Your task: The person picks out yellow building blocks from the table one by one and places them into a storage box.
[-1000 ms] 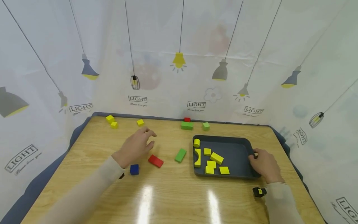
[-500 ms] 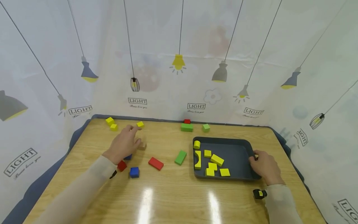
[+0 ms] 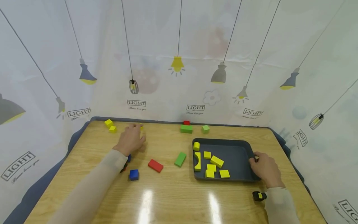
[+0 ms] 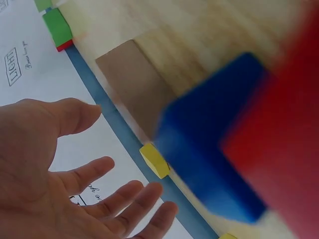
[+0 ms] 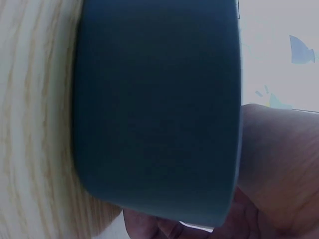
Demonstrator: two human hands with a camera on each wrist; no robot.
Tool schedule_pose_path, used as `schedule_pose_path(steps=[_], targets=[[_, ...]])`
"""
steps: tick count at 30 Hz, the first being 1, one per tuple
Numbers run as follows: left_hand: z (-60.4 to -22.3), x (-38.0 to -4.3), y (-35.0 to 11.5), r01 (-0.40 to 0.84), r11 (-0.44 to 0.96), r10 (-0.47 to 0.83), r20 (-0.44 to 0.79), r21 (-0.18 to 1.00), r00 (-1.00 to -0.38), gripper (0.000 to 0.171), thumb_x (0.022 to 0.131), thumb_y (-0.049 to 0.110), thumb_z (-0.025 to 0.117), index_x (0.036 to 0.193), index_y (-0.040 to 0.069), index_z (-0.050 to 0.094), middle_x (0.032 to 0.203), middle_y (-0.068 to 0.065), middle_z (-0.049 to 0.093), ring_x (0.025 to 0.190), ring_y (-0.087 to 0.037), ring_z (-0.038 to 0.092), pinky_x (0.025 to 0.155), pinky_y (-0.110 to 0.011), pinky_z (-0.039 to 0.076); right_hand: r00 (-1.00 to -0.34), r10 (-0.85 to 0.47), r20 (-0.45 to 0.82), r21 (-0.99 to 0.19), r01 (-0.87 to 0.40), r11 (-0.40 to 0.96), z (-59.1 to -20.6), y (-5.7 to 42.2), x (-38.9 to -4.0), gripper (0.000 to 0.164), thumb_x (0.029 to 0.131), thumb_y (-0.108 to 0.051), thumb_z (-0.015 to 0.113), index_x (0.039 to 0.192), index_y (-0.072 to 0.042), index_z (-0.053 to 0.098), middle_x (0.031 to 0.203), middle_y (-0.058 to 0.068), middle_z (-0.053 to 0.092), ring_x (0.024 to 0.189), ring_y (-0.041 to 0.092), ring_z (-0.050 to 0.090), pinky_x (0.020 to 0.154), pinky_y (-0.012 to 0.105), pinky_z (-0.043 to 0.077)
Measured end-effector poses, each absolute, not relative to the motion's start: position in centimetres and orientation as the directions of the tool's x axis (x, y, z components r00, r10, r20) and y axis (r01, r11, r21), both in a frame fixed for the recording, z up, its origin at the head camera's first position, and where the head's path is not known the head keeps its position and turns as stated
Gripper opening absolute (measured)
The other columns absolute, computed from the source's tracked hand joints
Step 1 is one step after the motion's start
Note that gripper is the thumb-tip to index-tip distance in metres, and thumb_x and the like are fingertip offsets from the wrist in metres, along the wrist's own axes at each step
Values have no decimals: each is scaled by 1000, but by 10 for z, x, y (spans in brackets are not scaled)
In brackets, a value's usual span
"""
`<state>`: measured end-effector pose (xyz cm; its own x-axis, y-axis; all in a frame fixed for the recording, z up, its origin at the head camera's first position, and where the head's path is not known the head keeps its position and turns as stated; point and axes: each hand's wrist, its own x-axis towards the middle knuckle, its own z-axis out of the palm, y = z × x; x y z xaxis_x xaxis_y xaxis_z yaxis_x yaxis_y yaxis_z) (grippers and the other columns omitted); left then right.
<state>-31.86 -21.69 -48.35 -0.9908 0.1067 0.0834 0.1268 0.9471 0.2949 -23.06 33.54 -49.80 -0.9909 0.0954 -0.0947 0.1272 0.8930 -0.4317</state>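
Note:
My left hand reaches over the back left of the table, thumb and fingers spread with nothing between them. Close by its fingertips, a small yellow block shows only partly in the head view; the left wrist view has a yellow block past the fingers. A brown wooden block, a blurred blue block and a red block lie below that wrist. On the right, my right hand grips the short right rim of a dark grey tray. Several yellow blocks lie inside the tray.
Between hand and tray lie a red block, a green block and a blue cube. A long green block and a light green cube stand along the back edge. Two yellow cubes sit far left, including one cube.
My left hand first moved left, then forward and slightly right toward the yellow block at the back, covering the brown block. The right hand and tray have stayed put.

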Motion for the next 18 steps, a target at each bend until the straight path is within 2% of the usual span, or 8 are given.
schedule_pose_path(steps=[6,13,18], targets=[[-477,-326,-205,77,952,82,-6,297,-997,62,98,30,59,150,2,38,150,-30,30,130,-50,38,97,-68,39,-992,96,-84,-435,123,892,-500,336,-230,52,102,-26,50,144,5,47,116,27,63,63,23,55,47,36,43],[-473,-336,-199,36,950,72,-105,311,-992,66,99,29,57,154,3,31,159,-27,18,137,-51,29,104,-69,32,-995,90,-44,-439,100,893,-500,336,-231,50,102,-25,51,142,4,49,115,26,64,61,22,55,47,35,42],[-473,-337,-199,20,951,69,-150,308,-986,67,99,30,58,154,2,31,158,-27,23,135,-51,31,103,-69,33,-995,87,-49,-445,100,890,-500,336,-230,50,102,-25,51,142,4,50,116,26,64,63,22,56,48,35,43]])
